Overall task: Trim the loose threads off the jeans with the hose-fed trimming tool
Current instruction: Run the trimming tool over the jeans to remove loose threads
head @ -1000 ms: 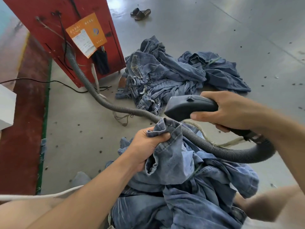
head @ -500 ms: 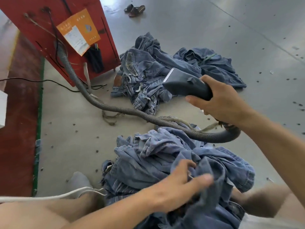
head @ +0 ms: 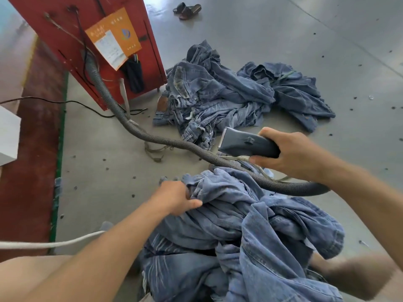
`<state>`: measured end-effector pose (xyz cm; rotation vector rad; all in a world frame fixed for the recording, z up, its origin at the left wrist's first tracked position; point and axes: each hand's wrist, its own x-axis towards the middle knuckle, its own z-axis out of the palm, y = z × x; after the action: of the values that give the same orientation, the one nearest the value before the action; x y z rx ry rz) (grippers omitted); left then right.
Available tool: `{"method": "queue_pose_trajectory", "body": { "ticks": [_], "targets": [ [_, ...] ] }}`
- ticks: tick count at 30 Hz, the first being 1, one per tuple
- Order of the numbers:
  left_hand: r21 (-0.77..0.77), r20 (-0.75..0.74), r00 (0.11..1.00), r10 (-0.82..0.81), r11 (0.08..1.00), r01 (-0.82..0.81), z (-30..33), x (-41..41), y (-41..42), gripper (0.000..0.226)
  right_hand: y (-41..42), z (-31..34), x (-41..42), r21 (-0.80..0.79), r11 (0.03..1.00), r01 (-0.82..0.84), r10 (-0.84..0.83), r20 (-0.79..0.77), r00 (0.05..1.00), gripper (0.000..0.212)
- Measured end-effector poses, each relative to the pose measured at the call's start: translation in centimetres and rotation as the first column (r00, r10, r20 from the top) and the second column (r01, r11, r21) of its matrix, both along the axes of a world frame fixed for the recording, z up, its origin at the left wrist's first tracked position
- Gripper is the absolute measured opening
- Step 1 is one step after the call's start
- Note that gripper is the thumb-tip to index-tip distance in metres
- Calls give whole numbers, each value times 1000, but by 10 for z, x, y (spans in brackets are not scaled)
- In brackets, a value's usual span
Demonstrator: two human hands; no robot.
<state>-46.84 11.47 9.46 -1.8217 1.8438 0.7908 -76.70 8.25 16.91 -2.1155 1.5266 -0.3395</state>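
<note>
Left hand point(head: 176, 200) fingertips buried in jeans point(head: 250, 232) folds.

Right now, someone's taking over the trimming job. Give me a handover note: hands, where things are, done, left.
Left hand: grips a fold of the jeans on the lap pile.
Right hand: holds the trimming tool lifted clear of the denim, head pointing left.
Hose runs from the red cabinet across the floor to the tool.
A second jeans heap lies by the cabinet; whether it is trimmed is unclear.
Left: bring the tool to the gripped fold and trim.
</note>
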Motion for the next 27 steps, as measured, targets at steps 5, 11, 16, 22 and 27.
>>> {"method": "queue_pose_trajectory", "body": {
  "ticks": [5, 11, 16, 22, 27],
  "targets": [
    [68, -721, 534, 441, 813, -579, 2, -10, -5, 18, 0, 3, -3, 30, 999, 23, -24, 38, 999, 32],
    [340, -729, 263, 632, 668, -662, -5, 0, -16, 42, 3, 6, -3, 64, 996, 56, -59, 52, 997, 32],
    [400, -658, 308, 687, 665, -630, -41, -21, 0, 84, 7, -9, 4, 95, 995, 18, -9, -88, 996, 44],
    [294, -849, 139, 509, 675, -676, -22, -41, -1, 19, 3, -9, -1, 12, 995, 95, -95, 24, 995, 41],
    [547, -820, -139, 555, 688, -477, 15, -51, 28, 29, -2, 12, -15, 11, 979, 202, -199, 231, 952, 28]
  ]
}}
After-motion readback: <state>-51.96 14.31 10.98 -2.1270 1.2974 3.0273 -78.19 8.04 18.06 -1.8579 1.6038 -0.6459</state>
